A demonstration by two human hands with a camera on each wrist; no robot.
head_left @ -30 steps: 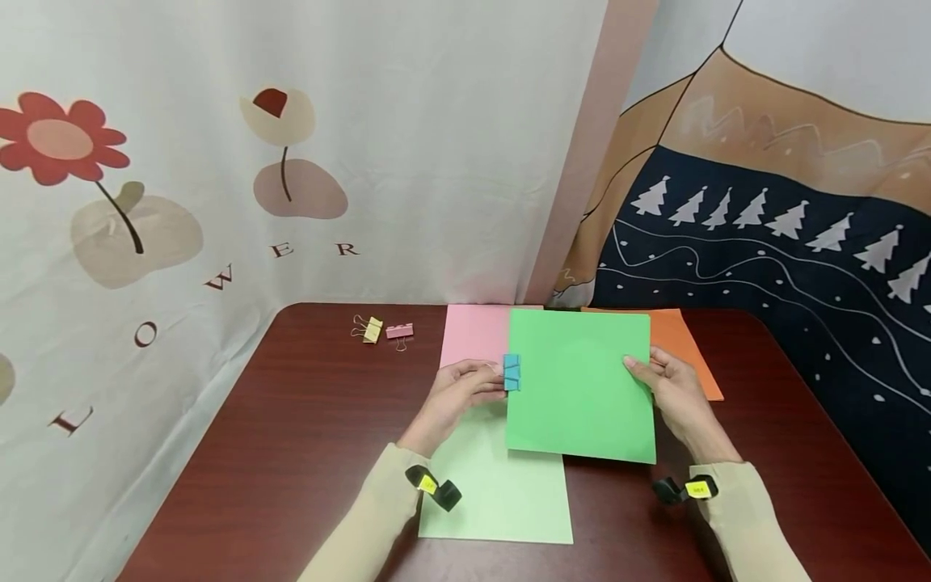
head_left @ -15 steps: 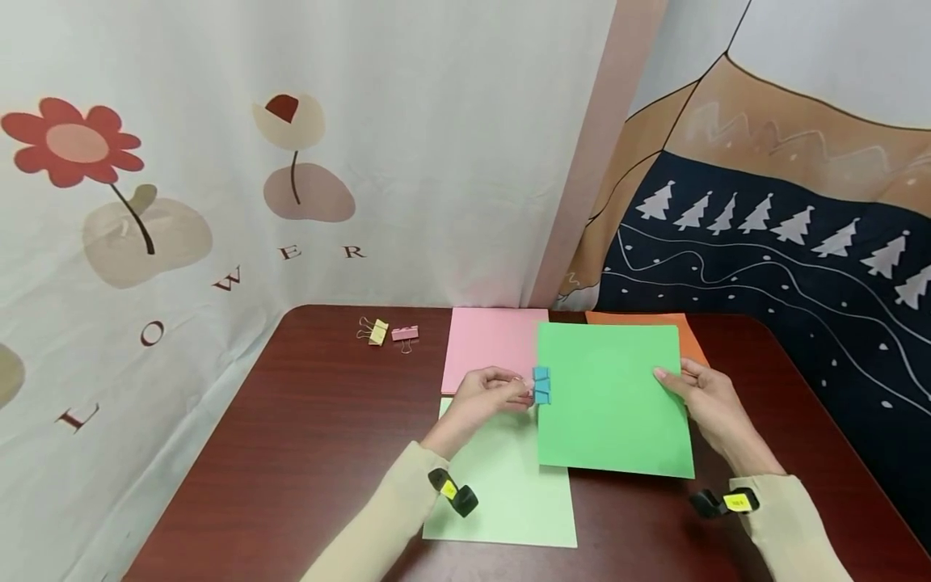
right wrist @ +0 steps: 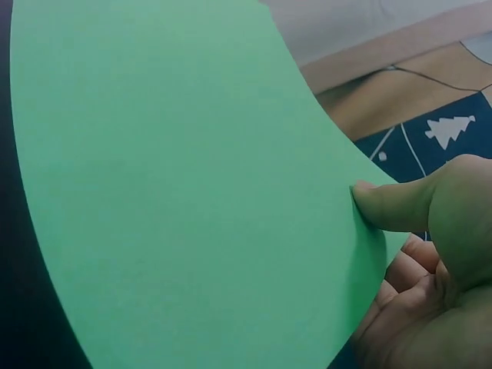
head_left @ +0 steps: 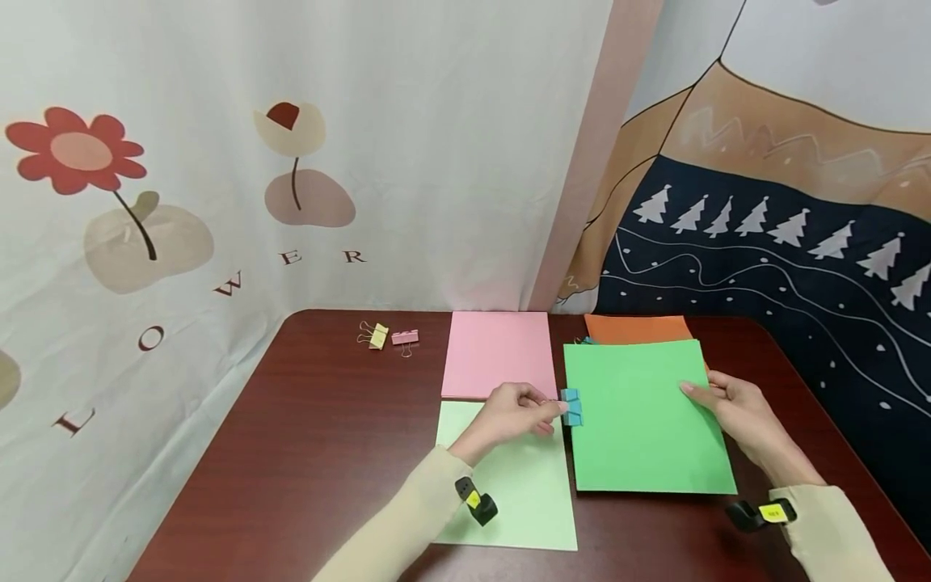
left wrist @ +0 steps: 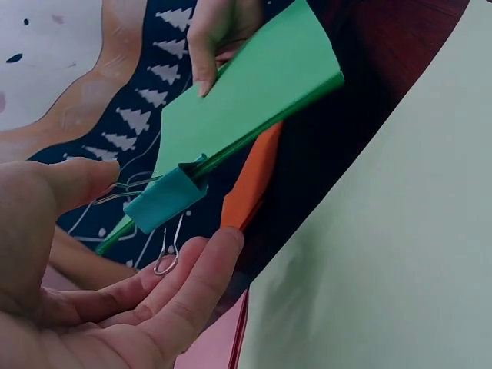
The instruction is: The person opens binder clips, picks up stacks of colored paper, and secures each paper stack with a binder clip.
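A stack of bright green paper point(head_left: 647, 420) is raised above the right side of the table, with a blue binder clip point(head_left: 572, 407) on its left edge. My left hand point(head_left: 512, 420) is at this clip; in the left wrist view its thumb touches one wire handle and its fingers the other, the clip body point(left wrist: 169, 198) gripping the paper's edge. My right hand point(head_left: 749, 416) pinches the stack's right edge, thumb on top and fingers underneath, as the right wrist view shows with the thumb point(right wrist: 400, 204) pressing the green sheet point(right wrist: 192, 184).
Pale green paper point(head_left: 509, 501) lies below my left hand, with pink paper point(head_left: 498, 356) behind it. Orange paper point(head_left: 636, 327) is partly covered by the green stack. A yellow binder clip point(head_left: 377, 336) and a pink binder clip point(head_left: 405, 337) lie at the back left.
Both hands have carried the green stack and its blue binder clip to the right and nearer the front, off the pink and pale green paper.
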